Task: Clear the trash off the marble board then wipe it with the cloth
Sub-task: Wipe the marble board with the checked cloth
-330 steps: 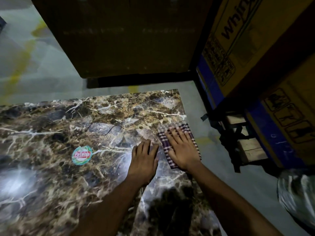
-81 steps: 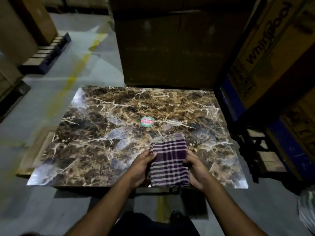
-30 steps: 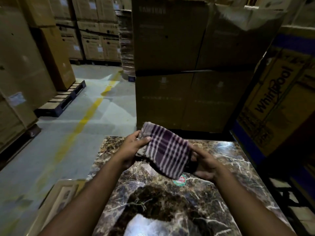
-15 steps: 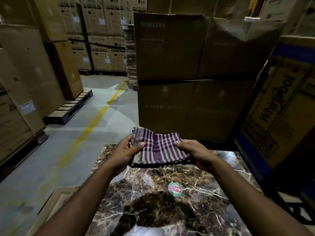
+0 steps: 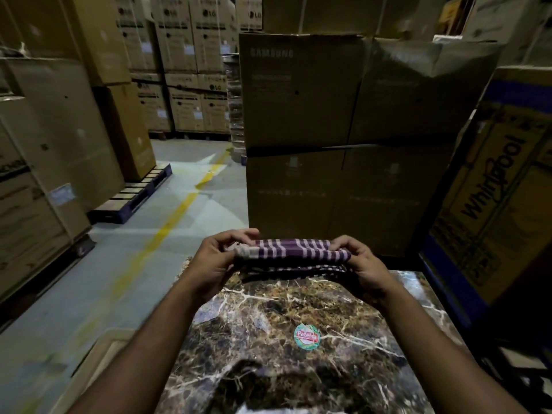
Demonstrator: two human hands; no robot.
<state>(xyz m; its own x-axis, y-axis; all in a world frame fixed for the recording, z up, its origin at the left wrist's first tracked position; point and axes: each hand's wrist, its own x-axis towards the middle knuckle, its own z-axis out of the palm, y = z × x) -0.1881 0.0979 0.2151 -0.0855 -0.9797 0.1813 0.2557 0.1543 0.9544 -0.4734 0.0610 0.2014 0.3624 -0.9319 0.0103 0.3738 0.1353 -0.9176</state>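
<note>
your left hand point(image 5: 215, 261) and right hand point(image 5: 360, 262) pinch cloth point(image 5: 291, 253) ends, folded | held above marble board point(image 5: 268, 324); likely readying a wiping pad

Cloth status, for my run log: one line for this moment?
cloth: folded, held above marble board | left hand: grips | right hand: grips

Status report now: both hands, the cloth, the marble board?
Left hand and right hand grip folded cloth above marble board. Only a round sticker on board.
</note>
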